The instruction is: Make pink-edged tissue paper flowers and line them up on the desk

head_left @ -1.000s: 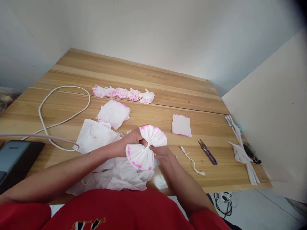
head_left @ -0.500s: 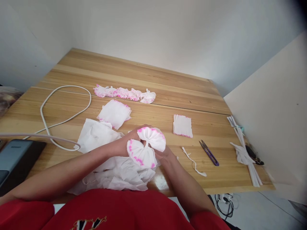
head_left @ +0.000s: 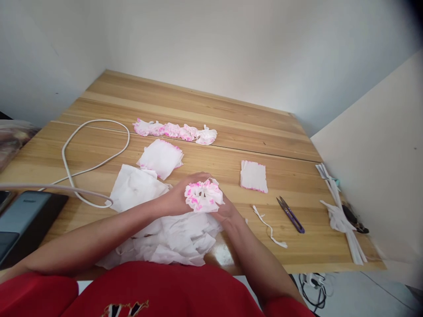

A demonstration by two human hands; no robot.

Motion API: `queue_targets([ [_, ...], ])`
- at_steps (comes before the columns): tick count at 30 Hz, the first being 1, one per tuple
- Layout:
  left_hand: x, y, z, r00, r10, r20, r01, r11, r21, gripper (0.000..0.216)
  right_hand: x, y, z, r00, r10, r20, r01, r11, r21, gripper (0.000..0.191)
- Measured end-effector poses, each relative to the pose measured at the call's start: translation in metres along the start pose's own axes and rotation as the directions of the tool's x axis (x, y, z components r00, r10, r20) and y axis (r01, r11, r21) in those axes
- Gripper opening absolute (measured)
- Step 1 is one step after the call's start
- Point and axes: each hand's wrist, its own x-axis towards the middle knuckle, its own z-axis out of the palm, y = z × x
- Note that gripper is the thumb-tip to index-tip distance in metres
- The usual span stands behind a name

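Between my hands, above the heap of white tissue sheets (head_left: 178, 237), is a tissue paper flower (head_left: 205, 199), white with pink-tinted edges and bunched together. My left hand (head_left: 181, 193) wraps its left side, with the fingers mostly behind the paper. On the other side my right hand (head_left: 225, 208) grips it from the right and below; its fingertips are hidden. A stack of pink-edged tissue squares (head_left: 161, 158) lies beyond my left hand. Another pink-edged stack (head_left: 254, 176) rests to the right of my hands.
A row of ruffled paper flowers (head_left: 175, 130) lies farther back. To the right are a white twisted paper strip (head_left: 271, 233), purple-handled thread snips (head_left: 291, 215) and a tied bundle of white strips (head_left: 340, 215). On the left, a white cable (head_left: 64, 158) loops near a dark grey device (head_left: 33, 220).
The tissue flower was a fanned bow with two spread halves; now it is gathered into a smaller ruffled bunch. My hands have closed around it. The view has shifted slightly.
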Motion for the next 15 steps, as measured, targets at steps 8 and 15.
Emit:
queue_targets([
  [8, -0.0016, -0.0001, 0.0012, 0.995, -0.080, -0.052, 0.077, 0.995, -0.062, 0.034, 0.0008, 0.0036, -0.0026, 0.997, 0.078, 0.025, -0.077, 0.996, -0.046, 0.047],
  [15, -0.0035, 0.0016, 0.0024, 0.988, -0.157, -0.013, 0.152, 0.974, -0.170, 0.031, 0.0008, 0.0017, 0.0028, 0.991, 0.076, 0.107, -0.071, 0.996, -0.049, 0.039],
])
